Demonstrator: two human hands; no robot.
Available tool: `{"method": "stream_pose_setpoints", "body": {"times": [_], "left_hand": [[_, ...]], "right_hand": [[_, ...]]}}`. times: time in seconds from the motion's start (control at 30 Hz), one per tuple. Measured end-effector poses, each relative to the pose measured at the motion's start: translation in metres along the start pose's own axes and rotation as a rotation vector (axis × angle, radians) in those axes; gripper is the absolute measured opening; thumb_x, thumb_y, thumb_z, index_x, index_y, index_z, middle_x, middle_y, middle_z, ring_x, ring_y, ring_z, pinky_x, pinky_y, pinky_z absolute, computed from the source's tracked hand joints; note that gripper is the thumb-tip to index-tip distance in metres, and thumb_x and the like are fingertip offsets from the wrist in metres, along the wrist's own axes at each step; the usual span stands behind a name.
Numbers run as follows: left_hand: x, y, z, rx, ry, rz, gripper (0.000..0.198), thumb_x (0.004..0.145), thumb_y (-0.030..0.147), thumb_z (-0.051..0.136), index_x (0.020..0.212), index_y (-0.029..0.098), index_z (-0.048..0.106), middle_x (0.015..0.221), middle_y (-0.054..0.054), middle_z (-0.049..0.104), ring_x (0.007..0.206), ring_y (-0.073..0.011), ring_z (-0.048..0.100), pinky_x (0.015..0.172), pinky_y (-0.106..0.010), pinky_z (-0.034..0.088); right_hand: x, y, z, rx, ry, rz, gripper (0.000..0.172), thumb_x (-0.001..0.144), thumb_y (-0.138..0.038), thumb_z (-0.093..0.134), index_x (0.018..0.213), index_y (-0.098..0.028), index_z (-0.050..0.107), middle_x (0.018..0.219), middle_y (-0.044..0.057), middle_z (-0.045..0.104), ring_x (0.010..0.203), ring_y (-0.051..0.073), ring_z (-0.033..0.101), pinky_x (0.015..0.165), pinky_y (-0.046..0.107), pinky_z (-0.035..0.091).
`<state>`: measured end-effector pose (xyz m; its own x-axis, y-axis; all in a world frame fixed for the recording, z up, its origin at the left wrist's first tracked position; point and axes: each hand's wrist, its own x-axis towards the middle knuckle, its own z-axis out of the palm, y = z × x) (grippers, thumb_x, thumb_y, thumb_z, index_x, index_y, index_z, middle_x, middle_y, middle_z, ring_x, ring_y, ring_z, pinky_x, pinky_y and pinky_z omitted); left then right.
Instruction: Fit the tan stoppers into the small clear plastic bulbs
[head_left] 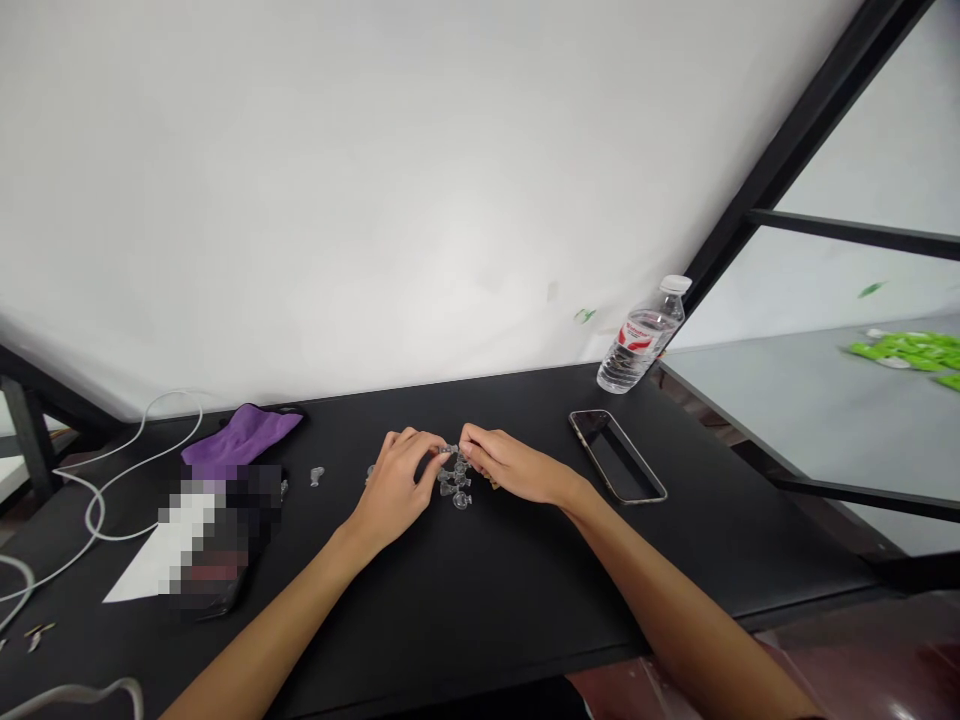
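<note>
My left hand [403,478] pinches a small clear plastic piece [448,450] between thumb and forefinger, just above the black table. Close beside it on the right, my right hand [504,462] has its thumb and fingers closed. Its fingertips hide what they grip. Below and between both hands lies a small heap of clear knobbed pieces [461,498]. Some gold-coloured bits [491,482] show partly from under my right hand. Another clear piece [316,476] lies alone to the left, and one more is mostly covered by my left hand.
A phone [619,456] lies to the right, with a water bottle [643,335] standing behind it against the wall. On the left are a purple cloth [244,437], a white paper [142,565], a blurred-out dark object and looping white cables [97,500]. A black metal frame rises at right.
</note>
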<state>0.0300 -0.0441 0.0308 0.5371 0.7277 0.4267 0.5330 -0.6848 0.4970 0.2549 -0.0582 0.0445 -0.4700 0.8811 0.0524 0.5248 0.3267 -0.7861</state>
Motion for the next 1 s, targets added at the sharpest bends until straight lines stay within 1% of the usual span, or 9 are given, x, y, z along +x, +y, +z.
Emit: {"method": "stream_pose_setpoints", "body": {"times": [0.1,0.2,0.37,0.5,0.63,0.77,0.87,1.0], "left_hand": [[0.003,-0.005,0.001,0.04,-0.062,-0.065,0.008,0.103,0.022,0.057,0.1,0.024,0.064,0.095,0.001,0.069,0.094,-0.0202,0.059,0.089,-0.038,0.039],[0.004,-0.012,0.003,0.093,-0.14,-0.081,0.006,0.101,0.023,0.06,0.1,0.024,0.067,0.096,0.0,0.068,0.096,-0.0213,0.058,0.088,-0.039,0.039],[0.003,-0.018,0.008,0.099,-0.173,-0.058,0.017,0.104,0.025,0.053,0.111,0.024,0.069,0.103,-0.003,0.067,0.099,-0.0219,0.058,0.09,-0.04,0.04],[0.001,-0.02,0.008,0.122,-0.188,-0.03,0.023,0.106,0.027,0.051,0.118,0.025,0.07,0.101,-0.003,0.064,0.097,-0.0222,0.057,0.088,-0.041,0.041],[-0.001,-0.021,0.007,0.155,-0.188,0.011,0.028,0.107,0.027,0.047,0.121,0.025,0.071,0.101,-0.004,0.062,0.097,-0.0223,0.055,0.086,-0.04,0.041],[-0.003,-0.023,0.002,0.134,-0.175,0.026,0.028,0.108,0.026,0.045,0.12,0.026,0.071,0.101,-0.004,0.06,0.097,-0.0218,0.054,0.088,-0.039,0.041],[-0.004,-0.03,-0.002,0.141,-0.112,0.022,0.026,0.107,0.024,0.046,0.118,0.024,0.07,0.1,-0.004,0.06,0.096,-0.0215,0.054,0.091,-0.04,0.041],[-0.006,-0.045,-0.007,0.187,-0.009,-0.005,0.024,0.106,0.019,0.045,0.116,0.022,0.068,0.1,-0.005,0.061,0.094,-0.0218,0.054,0.089,-0.04,0.041]], "right_hand": [[0.0,0.008,-0.006,-0.057,0.012,0.033,0.027,0.109,-0.04,0.037,0.092,-0.023,0.049,0.076,-0.003,0.057,0.07,0.016,0.055,0.068,0.028,0.04],[-0.002,0.016,-0.015,-0.139,0.031,0.056,0.02,0.105,-0.038,0.045,0.095,-0.022,0.053,0.077,-0.002,0.059,0.071,0.016,0.055,0.068,0.028,0.039],[-0.007,0.026,-0.026,-0.201,0.029,0.088,0.015,0.1,-0.033,0.051,0.093,-0.021,0.055,0.076,-0.002,0.059,0.067,0.015,0.052,0.063,0.026,0.037],[-0.007,0.035,-0.028,-0.21,-0.016,0.086,0.013,0.096,-0.029,0.056,0.089,-0.02,0.058,0.071,-0.002,0.056,0.064,0.014,0.05,0.06,0.025,0.035],[-0.005,0.038,-0.028,-0.173,-0.062,0.068,0.014,0.096,-0.029,0.058,0.089,-0.018,0.063,0.069,-0.002,0.057,0.061,0.014,0.049,0.059,0.025,0.036],[-0.004,0.038,-0.028,-0.141,-0.063,0.062,0.023,0.099,-0.032,0.053,0.087,-0.017,0.066,0.072,0.0,0.061,0.064,0.014,0.051,0.062,0.026,0.038],[-0.003,0.038,-0.028,-0.129,-0.058,0.078,0.026,0.1,-0.032,0.051,0.085,-0.017,0.066,0.072,0.0,0.061,0.065,0.014,0.051,0.062,0.026,0.038],[-0.003,0.04,-0.028,-0.114,-0.057,0.089,0.029,0.1,-0.034,0.051,0.087,-0.016,0.069,0.072,0.0,0.062,0.065,0.014,0.051,0.063,0.026,0.038]]}}
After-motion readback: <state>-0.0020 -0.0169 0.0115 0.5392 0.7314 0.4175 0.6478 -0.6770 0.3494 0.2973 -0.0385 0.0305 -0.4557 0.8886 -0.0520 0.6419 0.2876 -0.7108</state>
